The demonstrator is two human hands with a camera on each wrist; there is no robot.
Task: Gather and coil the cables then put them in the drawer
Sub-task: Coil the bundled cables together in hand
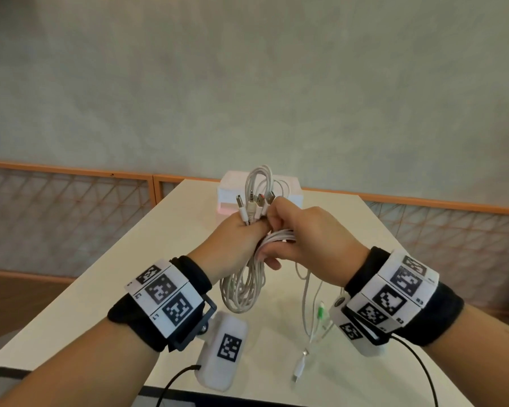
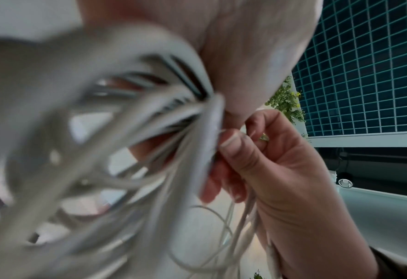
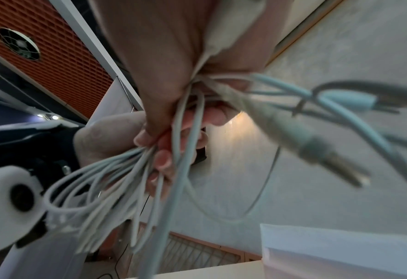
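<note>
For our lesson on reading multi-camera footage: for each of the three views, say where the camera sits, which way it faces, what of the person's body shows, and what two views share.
Head: worn on the head, facing forward and down at the beige table; both forearms, left hand and right hand gripping the bundle of white coiled cables.
Left wrist: along the left hand, upward, past blurred cables; the right hand shows.
Right wrist: along the right hand, upward toward the grey wall; left hand's fingers show.
Shared: both wrist views show the bundle.

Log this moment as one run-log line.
stage: coiling | left hand: grips cable bundle, plugs up | right hand: grips bundle, loose cable trailing onto table | drawer box: behind hands, no cables in yet
</note>
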